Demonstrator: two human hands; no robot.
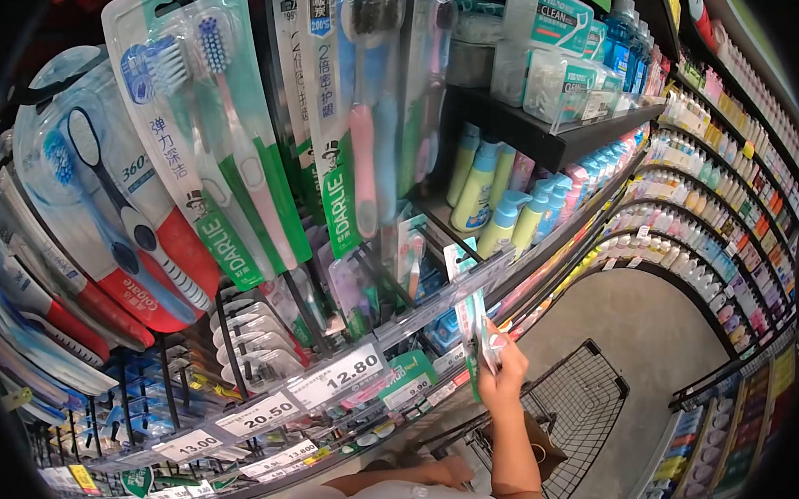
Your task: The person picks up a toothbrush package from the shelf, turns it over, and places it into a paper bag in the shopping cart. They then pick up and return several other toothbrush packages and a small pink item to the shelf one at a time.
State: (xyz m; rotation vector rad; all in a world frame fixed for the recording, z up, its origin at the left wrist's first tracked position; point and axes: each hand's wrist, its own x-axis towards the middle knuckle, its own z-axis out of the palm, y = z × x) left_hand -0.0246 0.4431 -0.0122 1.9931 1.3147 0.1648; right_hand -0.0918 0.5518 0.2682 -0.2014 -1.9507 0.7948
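Observation:
My right hand is closed on a toothbrush pack, a flat clear blister package with some green on it, held upright beside the shelf edge. Low in front of my body, my left hand is curled near the handle end of a shopping cart; what its fingers hold is too small to make out. Closest to the camera hang Darlie toothbrush packs and Colgate toothbrush packs on hooks. Another Darlie pack with a pink-handled brush hangs to their right.
A black wire shopping cart stands at my right with a brown bag in it. Price tags line the shelf edge. Pump bottles and boxes of floss picks fill nearby shelves. Across the aisle floor runs a bottle shelf.

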